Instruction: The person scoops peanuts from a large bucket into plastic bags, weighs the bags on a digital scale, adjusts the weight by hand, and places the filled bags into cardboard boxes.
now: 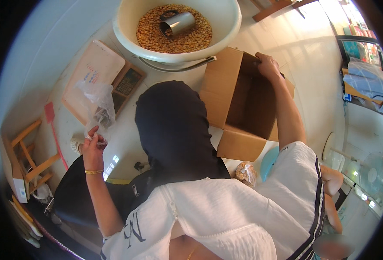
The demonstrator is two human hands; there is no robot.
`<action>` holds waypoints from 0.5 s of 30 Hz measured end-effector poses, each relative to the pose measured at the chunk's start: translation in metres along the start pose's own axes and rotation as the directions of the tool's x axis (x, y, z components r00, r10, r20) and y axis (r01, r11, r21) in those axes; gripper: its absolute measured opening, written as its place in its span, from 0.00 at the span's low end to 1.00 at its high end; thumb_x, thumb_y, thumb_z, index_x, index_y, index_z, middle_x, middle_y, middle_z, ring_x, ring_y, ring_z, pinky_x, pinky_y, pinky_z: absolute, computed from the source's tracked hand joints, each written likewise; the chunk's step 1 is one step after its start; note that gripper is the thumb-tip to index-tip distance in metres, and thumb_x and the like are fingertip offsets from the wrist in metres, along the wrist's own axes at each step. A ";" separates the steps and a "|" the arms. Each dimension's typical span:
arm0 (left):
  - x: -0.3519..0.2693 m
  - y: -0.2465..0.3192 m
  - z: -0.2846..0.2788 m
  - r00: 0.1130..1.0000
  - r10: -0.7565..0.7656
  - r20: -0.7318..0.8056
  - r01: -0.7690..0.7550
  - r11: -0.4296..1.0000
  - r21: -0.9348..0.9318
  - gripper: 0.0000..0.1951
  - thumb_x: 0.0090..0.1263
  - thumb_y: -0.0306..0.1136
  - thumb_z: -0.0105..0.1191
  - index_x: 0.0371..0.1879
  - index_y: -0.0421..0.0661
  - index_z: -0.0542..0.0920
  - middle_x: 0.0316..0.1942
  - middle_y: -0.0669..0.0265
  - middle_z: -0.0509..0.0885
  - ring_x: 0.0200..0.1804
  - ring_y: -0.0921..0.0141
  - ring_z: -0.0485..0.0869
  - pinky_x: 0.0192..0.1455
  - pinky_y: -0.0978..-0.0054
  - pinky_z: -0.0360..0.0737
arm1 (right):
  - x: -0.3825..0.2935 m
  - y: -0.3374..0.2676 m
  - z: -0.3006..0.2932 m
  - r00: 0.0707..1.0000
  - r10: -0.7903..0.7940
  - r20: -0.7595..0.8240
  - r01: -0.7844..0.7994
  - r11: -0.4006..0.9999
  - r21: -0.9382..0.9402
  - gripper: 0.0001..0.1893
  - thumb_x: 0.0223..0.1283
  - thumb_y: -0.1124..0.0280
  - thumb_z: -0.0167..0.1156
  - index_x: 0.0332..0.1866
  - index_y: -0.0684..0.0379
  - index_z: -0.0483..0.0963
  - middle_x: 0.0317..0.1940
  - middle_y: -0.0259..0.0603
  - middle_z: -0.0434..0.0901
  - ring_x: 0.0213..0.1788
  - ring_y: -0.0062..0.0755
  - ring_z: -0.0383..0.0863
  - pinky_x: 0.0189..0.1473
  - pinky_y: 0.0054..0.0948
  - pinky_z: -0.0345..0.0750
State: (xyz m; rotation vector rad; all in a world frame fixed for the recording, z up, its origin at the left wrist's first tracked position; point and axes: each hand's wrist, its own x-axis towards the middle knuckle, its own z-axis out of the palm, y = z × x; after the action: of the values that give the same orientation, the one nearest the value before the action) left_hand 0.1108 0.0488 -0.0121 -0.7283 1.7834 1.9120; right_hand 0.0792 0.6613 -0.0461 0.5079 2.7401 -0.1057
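My left hand (95, 144) is closed on the lower end of a crumpled clear plastic bag (102, 97), which rises above my fingers. At the right, my right hand (270, 66) grips the far rim of an open cardboard box (219, 87), whose flaps stand spread; no contents show in its shaded inside. Beyond my knees stands a large white bucket (126, 39) with a wire handle. It holds dried corn kernels (149, 22), with a metal mug (181, 23) lying on its side on them. A tied clear bag of kernels (246, 173) sits below the box.
A whitish board or lid (94, 61) and a dark printed carton (126, 83) lie at the left, near a pink fly swatter (49, 113) and a wooden stool (32, 156). A light-blue round item (269, 162) is partly under my right sleeve. Another person (331, 182) is at the lower right.
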 end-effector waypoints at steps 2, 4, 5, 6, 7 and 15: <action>0.004 -0.005 0.001 1.000 -0.009 0.019 0.010 0.999 -0.031 0.16 0.71 0.31 0.42 0.56 0.43 0.70 0.28 0.73 0.71 0.31 0.77 0.70 0.40 0.78 0.69 | 0.000 -0.001 0.001 0.999 0.030 -0.038 -0.030 1.000 0.005 0.14 0.54 0.62 0.58 0.45 0.51 0.74 0.43 0.45 0.80 0.51 0.45 0.76 0.50 0.42 0.73; 0.003 -0.002 0.012 0.999 -0.002 0.045 0.002 1.000 -0.016 0.16 0.71 0.31 0.43 0.57 0.41 0.69 0.28 0.72 0.72 0.32 0.78 0.70 0.40 0.79 0.70 | -0.002 0.001 0.003 0.992 0.106 -0.069 -0.105 0.994 0.013 0.14 0.54 0.60 0.59 0.46 0.51 0.75 0.43 0.45 0.80 0.51 0.44 0.77 0.51 0.42 0.73; 0.003 0.000 0.017 0.998 0.002 0.058 -0.002 1.000 -0.009 0.17 0.71 0.30 0.44 0.57 0.40 0.68 0.29 0.71 0.72 0.32 0.78 0.71 0.40 0.80 0.70 | -0.004 0.004 0.005 0.982 0.167 -0.082 -0.166 0.986 0.018 0.15 0.54 0.60 0.58 0.46 0.51 0.75 0.43 0.45 0.80 0.51 0.44 0.77 0.51 0.41 0.73; 0.004 -0.001 0.019 0.998 -0.004 0.067 0.005 1.000 -0.014 0.17 0.70 0.30 0.44 0.57 0.40 0.68 0.28 0.71 0.72 0.32 0.78 0.71 0.40 0.80 0.70 | -0.008 0.007 0.011 0.970 0.227 -0.083 -0.226 0.974 0.019 0.15 0.54 0.60 0.58 0.47 0.50 0.76 0.43 0.45 0.80 0.51 0.44 0.77 0.52 0.41 0.73; 0.007 -0.001 0.022 0.997 -0.010 0.077 0.012 1.000 -0.019 0.17 0.70 0.30 0.44 0.57 0.40 0.68 0.28 0.71 0.72 0.32 0.78 0.70 0.40 0.80 0.70 | -0.012 0.011 0.015 0.974 0.209 -0.081 -0.204 0.976 0.070 0.16 0.54 0.60 0.58 0.48 0.50 0.75 0.43 0.46 0.80 0.51 0.44 0.77 0.52 0.41 0.73; 0.004 -0.010 0.025 0.996 -0.092 -0.001 0.092 0.995 0.025 0.18 0.70 0.30 0.43 0.58 0.40 0.68 0.28 0.72 0.72 0.31 0.78 0.70 0.39 0.81 0.69 | -0.002 0.003 0.024 0.997 -0.021 -0.074 0.043 0.949 0.311 0.19 0.56 0.64 0.56 0.55 0.48 0.73 0.45 0.48 0.79 0.51 0.48 0.77 0.54 0.40 0.73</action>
State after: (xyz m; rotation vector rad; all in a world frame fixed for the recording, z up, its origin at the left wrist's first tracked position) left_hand 0.1117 0.0746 -0.0213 -0.7879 1.7397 1.8266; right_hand 0.0896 0.6607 -0.0675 0.5593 2.8130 -0.5484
